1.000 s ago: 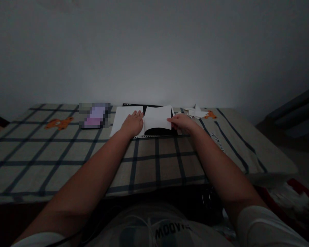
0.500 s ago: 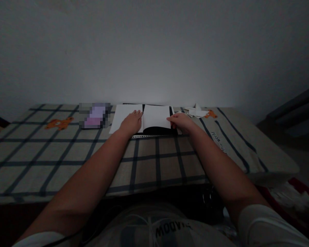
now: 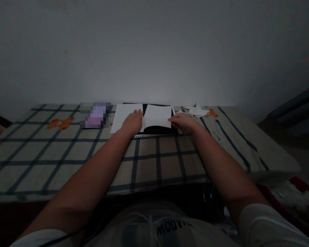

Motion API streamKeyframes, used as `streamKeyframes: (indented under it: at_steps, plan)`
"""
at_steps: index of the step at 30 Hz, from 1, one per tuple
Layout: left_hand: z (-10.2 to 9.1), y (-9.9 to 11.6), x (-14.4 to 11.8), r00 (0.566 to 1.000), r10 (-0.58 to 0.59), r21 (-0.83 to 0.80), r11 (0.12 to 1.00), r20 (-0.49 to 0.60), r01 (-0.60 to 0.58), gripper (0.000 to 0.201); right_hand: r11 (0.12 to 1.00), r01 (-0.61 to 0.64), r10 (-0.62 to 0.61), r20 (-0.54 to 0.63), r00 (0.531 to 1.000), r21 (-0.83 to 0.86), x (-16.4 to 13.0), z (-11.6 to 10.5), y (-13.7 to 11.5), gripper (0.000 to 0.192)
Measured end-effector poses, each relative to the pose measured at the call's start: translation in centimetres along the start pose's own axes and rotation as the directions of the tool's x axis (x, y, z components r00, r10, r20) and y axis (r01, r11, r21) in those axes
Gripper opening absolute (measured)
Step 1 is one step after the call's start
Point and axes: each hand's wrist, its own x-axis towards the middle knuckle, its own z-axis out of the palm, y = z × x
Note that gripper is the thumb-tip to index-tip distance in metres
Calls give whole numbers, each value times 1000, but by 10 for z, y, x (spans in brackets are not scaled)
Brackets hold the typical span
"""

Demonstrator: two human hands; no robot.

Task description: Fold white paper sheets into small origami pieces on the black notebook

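A white sheet of paper [image 3: 123, 115] lies over a black sheet or board [image 3: 157, 130] with a dotted white border. My left hand [image 3: 134, 121] rests flat on the paper's left part, its fingers stretched out near the middle crease. At the right edge my right hand [image 3: 180, 121] pinches the sheet between thumb and fingers. The paper's right part [image 3: 158, 115] is lifted and bowed, and dark surface shows beneath its near edge. A folded white paper shape [image 3: 197, 109] with pointed tips sits just beyond my right hand.
A phone [image 3: 96, 116], partly pixelated, lies left of the paper. The checked tablecloth [image 3: 67, 171] with orange bear prints covers the table, which stands against a pale wall [image 3: 154, 51]. Dark rails [image 3: 293, 106] are at the far right.
The right part of the paper has tilted slightly, its far left corner shifting right. Both hands keep nearly the same places, and the view has moved a little.
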Motion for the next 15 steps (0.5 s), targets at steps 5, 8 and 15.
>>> streamKeyframes:
  at_steps: [5,8,15]
  plan:
    - [-3,2,-2,999,-36,-14,999,-21,36,53,1000,26,-27,42,999,3,1,-3,3,36]
    - [-4,2,-2,997,-44,-15,999,-62,43,50,1000,18,-17,53,998,-1,2,-2,3,34]
    - [-6,3,-4,1000,-15,31,999,-2,15,50,997,-48,49,-24,999,56,3,1,1,34]
